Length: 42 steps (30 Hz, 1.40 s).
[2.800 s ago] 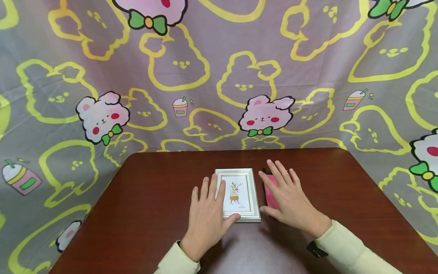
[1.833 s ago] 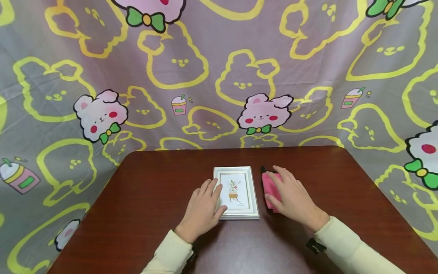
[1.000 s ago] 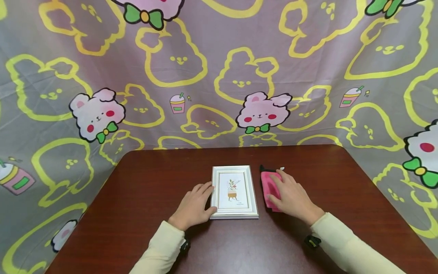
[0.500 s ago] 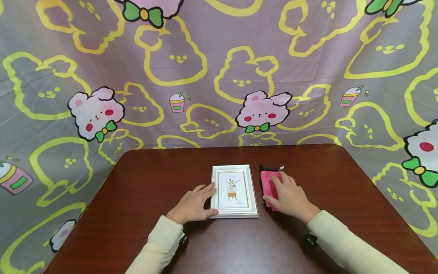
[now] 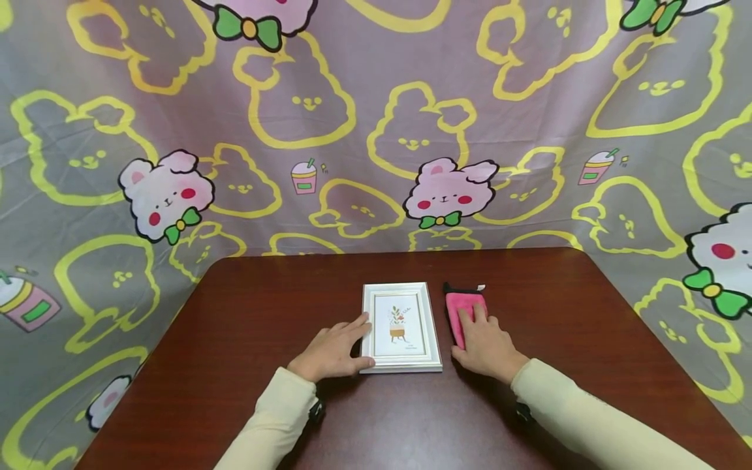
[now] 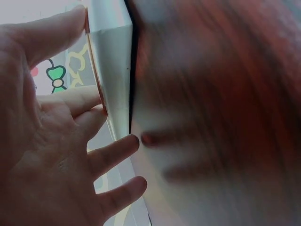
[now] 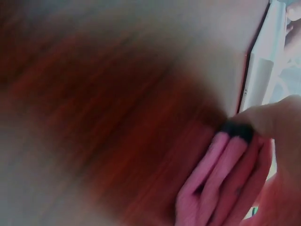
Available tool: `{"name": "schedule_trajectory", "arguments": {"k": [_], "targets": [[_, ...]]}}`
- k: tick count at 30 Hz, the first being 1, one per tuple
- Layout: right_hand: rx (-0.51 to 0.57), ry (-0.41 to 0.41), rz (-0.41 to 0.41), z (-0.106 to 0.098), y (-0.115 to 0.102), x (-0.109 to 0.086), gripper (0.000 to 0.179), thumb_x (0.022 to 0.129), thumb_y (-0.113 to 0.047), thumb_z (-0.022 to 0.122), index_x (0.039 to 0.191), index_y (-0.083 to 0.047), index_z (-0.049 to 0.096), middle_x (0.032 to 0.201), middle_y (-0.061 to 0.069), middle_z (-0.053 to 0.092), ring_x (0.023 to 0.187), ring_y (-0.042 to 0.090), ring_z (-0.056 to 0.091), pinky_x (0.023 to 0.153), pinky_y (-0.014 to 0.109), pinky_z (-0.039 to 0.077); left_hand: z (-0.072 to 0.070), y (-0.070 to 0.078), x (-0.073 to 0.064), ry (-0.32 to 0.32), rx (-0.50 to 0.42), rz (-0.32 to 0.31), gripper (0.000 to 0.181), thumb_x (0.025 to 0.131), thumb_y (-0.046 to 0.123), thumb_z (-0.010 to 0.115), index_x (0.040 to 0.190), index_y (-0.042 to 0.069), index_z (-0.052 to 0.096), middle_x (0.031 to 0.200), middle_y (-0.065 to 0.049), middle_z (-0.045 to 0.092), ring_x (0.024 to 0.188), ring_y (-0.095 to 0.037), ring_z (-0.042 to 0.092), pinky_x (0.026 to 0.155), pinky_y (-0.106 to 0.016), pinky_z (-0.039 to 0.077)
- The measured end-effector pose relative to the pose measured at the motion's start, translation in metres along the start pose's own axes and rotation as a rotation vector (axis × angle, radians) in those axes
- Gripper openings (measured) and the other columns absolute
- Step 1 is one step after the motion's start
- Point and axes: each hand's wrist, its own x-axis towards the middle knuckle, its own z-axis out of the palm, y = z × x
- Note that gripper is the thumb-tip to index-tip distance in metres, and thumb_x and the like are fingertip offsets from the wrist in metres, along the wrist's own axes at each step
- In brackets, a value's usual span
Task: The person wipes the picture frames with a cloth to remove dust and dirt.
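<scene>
A white picture frame (image 5: 433, 326) with a potted-plant print lies face up on the table. My left hand (image 5: 331, 352) is at its left side, thumb and first fingers touching the rim. In the left wrist view, the thumb and two fingers meet the frame's edge (image 6: 115, 70), while the other two fingers stretch out apart. Right of the frame lies a pink zip pouch (image 5: 461, 303) with a black top edge and a small white tag. My right hand (image 5: 487, 349) grips its near end, covering that part; folds of the pouch (image 7: 221, 179) bulge beside my thumb in the right wrist view.
The dark brown wooden table (image 5: 264, 287) has rounded far corners. Behind and on both sides hangs a grey curtain (image 5: 352, 78) printed with yellow bear outlines and white rabbits. A narrow strip of table separates the frame from the pouch.
My left hand has moved from over the frame to its left edge. My right hand has come down onto the pouch and slid toward its near end, uncovering the zip edge.
</scene>
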Motion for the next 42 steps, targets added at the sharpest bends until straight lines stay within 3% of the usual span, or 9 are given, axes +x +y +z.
{"name": "schedule_trajectory", "arguments": {"k": [4, 8, 16, 21, 29, 37, 42], "targets": [[0.027, 0.019, -0.011, -0.001, 0.002, 0.002, 0.065, 0.075, -0.022, 0.073, 0.130, 0.002, 0.048, 0.128, 0.028, 0.043, 0.086, 0.043, 0.054, 0.055, 0.054, 0.053, 0.001, 0.000, -0.001, 0.002, -0.002, -0.003, 0.075, 0.086, 0.045, 0.068, 0.149, 0.012, 0.045, 0.163, -0.003, 0.034, 0.140, -0.036, 0.045, 0.107, -0.063, 0.036], [0.053, 0.051, -0.019, -0.001, 0.003, 0.003, 0.064, 0.075, -0.016, 0.073, 0.131, 0.003, 0.048, 0.127, 0.029, 0.044, 0.087, 0.045, 0.054, 0.058, 0.055, 0.054, 0.002, -0.001, 0.000, 0.000, 0.002, -0.007, 0.075, 0.087, 0.047, 0.067, 0.150, 0.013, 0.045, 0.163, -0.002, 0.033, 0.141, -0.035, 0.044, 0.107, -0.063, 0.036], [0.098, 0.067, -0.040, -0.005, 0.006, 0.004, 0.069, 0.072, -0.011, 0.080, 0.131, 0.006, 0.049, 0.133, 0.035, 0.045, 0.095, 0.053, 0.055, 0.079, 0.059, 0.053, 0.000, 0.001, 0.000, -0.005, 0.008, -0.014, 0.074, 0.087, 0.046, 0.067, 0.150, 0.013, 0.044, 0.163, -0.001, 0.032, 0.141, -0.035, 0.043, 0.107, -0.064, 0.036], [0.133, 0.146, -0.076, -0.006, 0.010, 0.006, 0.063, 0.068, 0.001, 0.075, 0.127, 0.009, 0.052, 0.124, 0.038, 0.050, 0.095, 0.055, 0.055, 0.090, 0.062, 0.046, 0.000, 0.002, 0.000, -0.012, 0.015, -0.018, 0.075, 0.088, 0.047, 0.067, 0.150, 0.012, 0.044, 0.164, -0.001, 0.032, 0.142, -0.035, 0.043, 0.107, -0.064, 0.036], [0.244, 0.229, -0.040, -0.018, 0.013, 0.016, 0.060, 0.074, -0.001, 0.067, 0.131, 0.009, 0.051, 0.129, 0.038, 0.050, 0.099, 0.055, 0.056, 0.090, 0.062, 0.046, -0.001, 0.004, 0.000, -0.014, 0.027, -0.012, 0.074, 0.088, 0.047, 0.067, 0.150, 0.012, 0.045, 0.163, -0.002, 0.032, 0.140, -0.035, 0.044, 0.106, -0.063, 0.037], [0.360, 0.246, -0.027, -0.044, -0.005, 0.033, 0.064, 0.079, -0.003, 0.065, 0.139, 0.006, 0.044, 0.135, 0.034, 0.046, 0.110, 0.050, 0.054, 0.093, 0.060, 0.046, -0.001, 0.005, 0.001, -0.009, 0.035, -0.009, 0.075, 0.088, 0.047, 0.067, 0.150, 0.012, 0.045, 0.163, -0.002, 0.032, 0.139, -0.036, 0.046, 0.105, -0.062, 0.039], [0.351, 0.273, -0.064, -0.038, -0.026, 0.039, 0.063, 0.077, -0.004, 0.065, 0.137, 0.005, 0.047, 0.134, 0.033, 0.048, 0.109, 0.051, 0.055, 0.093, 0.059, 0.047, 0.000, 0.006, 0.002, -0.013, 0.055, -0.032, 0.074, 0.087, 0.047, 0.068, 0.150, 0.014, 0.045, 0.163, -0.001, 0.032, 0.139, -0.035, 0.046, 0.106, -0.060, 0.040]]}}
